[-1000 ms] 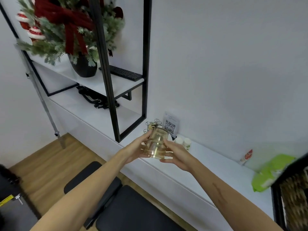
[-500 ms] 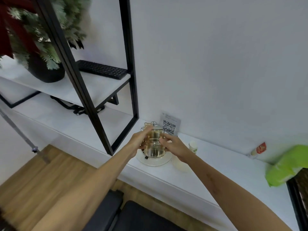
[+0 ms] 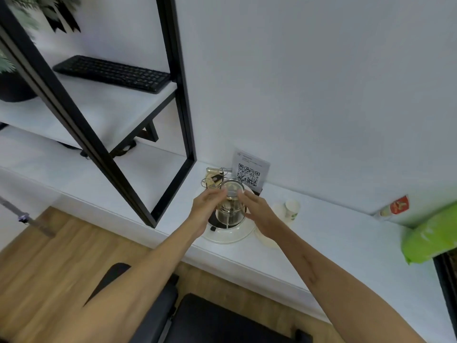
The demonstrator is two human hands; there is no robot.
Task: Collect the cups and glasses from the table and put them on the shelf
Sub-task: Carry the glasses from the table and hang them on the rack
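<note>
Where the frame cuts things off, several items show only in part: the black shelf frame [image 3: 99, 144] runs out of the top and left edges, the dark plant pot [image 3: 14, 89] at far left is halved, and the green packet [image 3: 430, 237] at the right edge is partly hidden by a dark wicker-fronted unit [image 3: 447, 280] in the lower right corner. The white shelf [image 3: 333, 243] crosses the frame from left to right below the wall. A black chair seat [image 3: 217, 320] fills the bottom centre, over wood flooring [image 3: 49, 256].

On the upper shelf board, upper left, lies a black keyboard [image 3: 112, 73]. A QR-code card [image 3: 249, 171] stands against the wall at centre. Just below it a white round tray [image 3: 230, 235] sits on the shelf, and the stacked glasses [image 3: 231, 204] stand upright on a dark base at its middle (how many glasses are stacked cannot be told; the glass is blurred). A wire rack [image 3: 214, 178] behind them is mostly hidden.

The left hand [image 3: 206, 207] holds the glasses with curled fingers on their left side; the right hand [image 3: 259, 212] grips the opposite side, fingertips at the rim. A small white paper cup [image 3: 291, 209] stands just right of the right hand. A red-labelled tube [image 3: 393, 206] lies against the wall at right.
</note>
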